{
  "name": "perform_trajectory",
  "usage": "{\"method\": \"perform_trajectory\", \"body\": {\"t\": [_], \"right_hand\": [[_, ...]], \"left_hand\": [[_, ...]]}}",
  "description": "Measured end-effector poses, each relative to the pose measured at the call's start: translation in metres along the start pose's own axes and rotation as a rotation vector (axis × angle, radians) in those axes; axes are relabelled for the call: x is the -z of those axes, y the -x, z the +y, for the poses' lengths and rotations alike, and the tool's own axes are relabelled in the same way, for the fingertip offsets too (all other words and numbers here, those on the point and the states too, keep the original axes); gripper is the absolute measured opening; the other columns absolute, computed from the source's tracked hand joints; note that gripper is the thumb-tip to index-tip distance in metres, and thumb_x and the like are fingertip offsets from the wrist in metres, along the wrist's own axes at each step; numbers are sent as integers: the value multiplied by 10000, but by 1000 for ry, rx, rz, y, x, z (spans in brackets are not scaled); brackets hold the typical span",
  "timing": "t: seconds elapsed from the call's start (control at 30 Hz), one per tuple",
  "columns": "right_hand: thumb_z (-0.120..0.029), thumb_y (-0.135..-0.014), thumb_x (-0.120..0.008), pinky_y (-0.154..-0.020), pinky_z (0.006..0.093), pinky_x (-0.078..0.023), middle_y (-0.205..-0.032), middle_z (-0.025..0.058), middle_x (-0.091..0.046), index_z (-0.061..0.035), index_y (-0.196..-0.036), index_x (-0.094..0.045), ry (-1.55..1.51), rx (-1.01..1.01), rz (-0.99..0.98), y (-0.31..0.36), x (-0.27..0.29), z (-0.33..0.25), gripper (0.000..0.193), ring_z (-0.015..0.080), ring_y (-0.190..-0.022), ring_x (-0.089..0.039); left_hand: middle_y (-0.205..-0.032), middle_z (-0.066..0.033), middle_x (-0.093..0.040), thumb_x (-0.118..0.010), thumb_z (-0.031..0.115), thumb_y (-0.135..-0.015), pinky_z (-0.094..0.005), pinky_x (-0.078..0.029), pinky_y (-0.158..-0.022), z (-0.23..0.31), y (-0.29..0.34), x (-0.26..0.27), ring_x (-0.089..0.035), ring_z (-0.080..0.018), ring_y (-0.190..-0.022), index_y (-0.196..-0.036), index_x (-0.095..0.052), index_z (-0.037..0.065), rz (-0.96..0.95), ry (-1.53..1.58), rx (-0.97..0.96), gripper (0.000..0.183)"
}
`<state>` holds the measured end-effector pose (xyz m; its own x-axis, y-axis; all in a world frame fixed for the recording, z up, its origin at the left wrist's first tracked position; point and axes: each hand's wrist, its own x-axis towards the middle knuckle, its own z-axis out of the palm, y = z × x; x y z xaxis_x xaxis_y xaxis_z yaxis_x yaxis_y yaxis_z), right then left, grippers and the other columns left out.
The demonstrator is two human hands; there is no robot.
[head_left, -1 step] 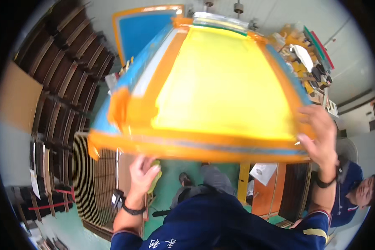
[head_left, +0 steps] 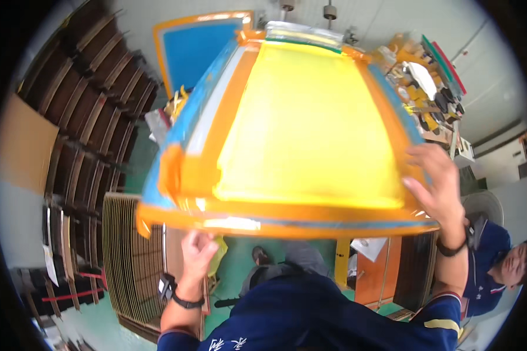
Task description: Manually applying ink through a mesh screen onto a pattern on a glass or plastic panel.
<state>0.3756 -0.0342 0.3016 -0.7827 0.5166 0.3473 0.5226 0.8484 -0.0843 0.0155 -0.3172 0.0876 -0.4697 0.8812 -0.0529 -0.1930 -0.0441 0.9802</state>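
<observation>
In front of me is a large screen frame, tilted and slightly blurred. Its yellow middle is bordered by orange tape, with blue along the sides. A silver bar with a green strip lies across its far end. At the near edge, left of centre, my left hand has its fingers curled against the frame; their tips are partly hidden. My right hand clasps the right near corner, thumb and fingers over the orange tape. Both wrists wear dark bands.
A slatted rack stands at my lower left, with dark shelving beyond. Behind the frame leans a blue panel with an orange border. Yellow and black items crowd a table at right. Another person is close at right.
The frame's near edge has come a little lower and its left corner has shifted right. My right hand has moved slightly left; the left hand's fingers are more curled.
</observation>
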Motion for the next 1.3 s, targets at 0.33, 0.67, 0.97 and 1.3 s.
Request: {"method": "perform_trajectory", "body": {"t": [0.33,0.67,0.97,1.3], "right_hand": [[-329,-794,-734,-949,435,-465,-1124,237,-636,21,-1169,-603,-13,-229,-323,-137,-227,230,529,379,-1075,-590],[-292,-765,-737,-1059,440,-404,-1423,222,-434,-35,-1419,-386,253,-208,-262,-353,-368,374,785,385,-1306,-418],[-54,-742,-642,-832,476,-507,-938,209,-682,-89,-1100,-665,236,-178,-190,-408,-405,367,361,378,-910,-654],[-69,-762,-567,-835,479,-504,-967,222,-666,-25,-1003,-687,224,-137,-176,-404,-392,408,272,389,-914,-644]], "left_hand": [[-1096,-75,-636,-638,67,-902,-396,-568,-836,-106,-5,-6,-648,-217,-969,-1216,-541,81,293,288,667,328],[-1145,-97,-633,-711,94,-841,-351,-566,-744,-106,10,9,-654,-225,-947,-1344,-437,53,373,204,868,574],[-900,-20,-629,-755,87,-783,-236,-453,-530,-90,-3,10,-577,-95,-677,-1346,-418,49,375,74,970,657],[-849,-13,-622,-773,82,-756,-250,-498,-592,-78,-27,-14,-599,-124,-688,-1254,-487,68,471,50,959,575]]}}
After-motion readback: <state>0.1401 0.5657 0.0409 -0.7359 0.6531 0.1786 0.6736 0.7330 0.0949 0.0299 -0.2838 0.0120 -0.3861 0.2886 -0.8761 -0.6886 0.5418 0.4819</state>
